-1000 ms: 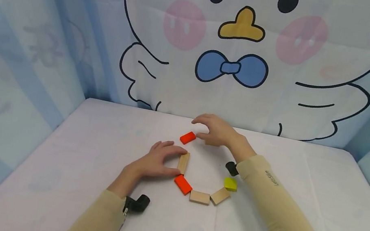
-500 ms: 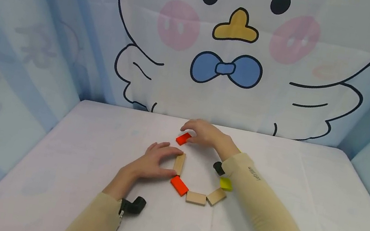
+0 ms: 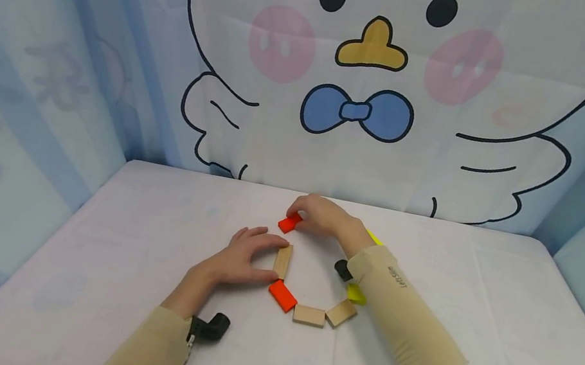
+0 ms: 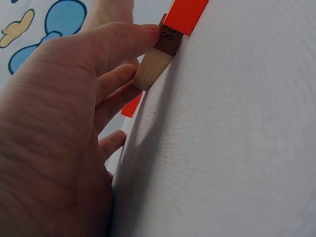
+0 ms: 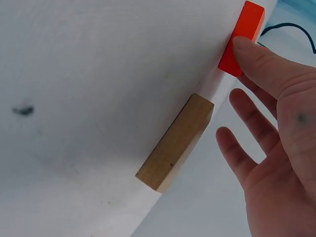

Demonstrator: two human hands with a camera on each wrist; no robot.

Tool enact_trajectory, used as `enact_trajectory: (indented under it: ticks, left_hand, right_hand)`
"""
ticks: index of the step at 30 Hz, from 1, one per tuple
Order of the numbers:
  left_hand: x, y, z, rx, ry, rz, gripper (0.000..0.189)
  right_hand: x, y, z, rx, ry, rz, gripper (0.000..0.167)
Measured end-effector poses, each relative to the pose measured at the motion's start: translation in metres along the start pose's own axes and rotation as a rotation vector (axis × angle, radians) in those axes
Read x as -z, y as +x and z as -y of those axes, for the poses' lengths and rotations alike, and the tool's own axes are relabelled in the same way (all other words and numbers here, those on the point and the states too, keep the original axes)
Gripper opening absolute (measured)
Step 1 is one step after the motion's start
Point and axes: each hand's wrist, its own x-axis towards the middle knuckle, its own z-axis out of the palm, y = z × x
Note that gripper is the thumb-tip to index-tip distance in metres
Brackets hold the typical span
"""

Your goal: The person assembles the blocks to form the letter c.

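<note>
My left hand holds a plain wooden block between its thumb and index finger, one at each end. Farther back, my right hand pinches a red block; in the right wrist view the thumb lies on that block's side. A second red block touches the front end of the held wooden block. In the left wrist view, part of the wooden block shows beyond the thumb, with a dark marked face above it. Another wooden block lies near the right hand's fingers.
The curve of blocks continues along the front with two wooden blocks and a yellow block by the right sleeve. Behind the right wrist a bit of another yellow block shows. A printed curtain stands behind the white table.
My right hand has moved in to the left and closed its fingers on the red block at the back. The left hand stays at the wooden block. The head view has shifted slightly.
</note>
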Motion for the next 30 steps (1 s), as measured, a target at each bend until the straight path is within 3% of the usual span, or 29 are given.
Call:
enact_trajectory:
  ticks: [12, 30]
  left_hand:
    - [0.0, 0.001, 0.0, -0.011, 0.005, 0.0, 0.057]
    - [0.0, 0.001, 0.0, -0.007, 0.019, 0.0, 0.058]
  right_hand:
    - [0.005, -0.008, 0.005, -0.058, -0.033, 0.054, 0.025]
    - [0.004, -0.018, 0.007, -0.025, -0.003, 0.092, 0.023]
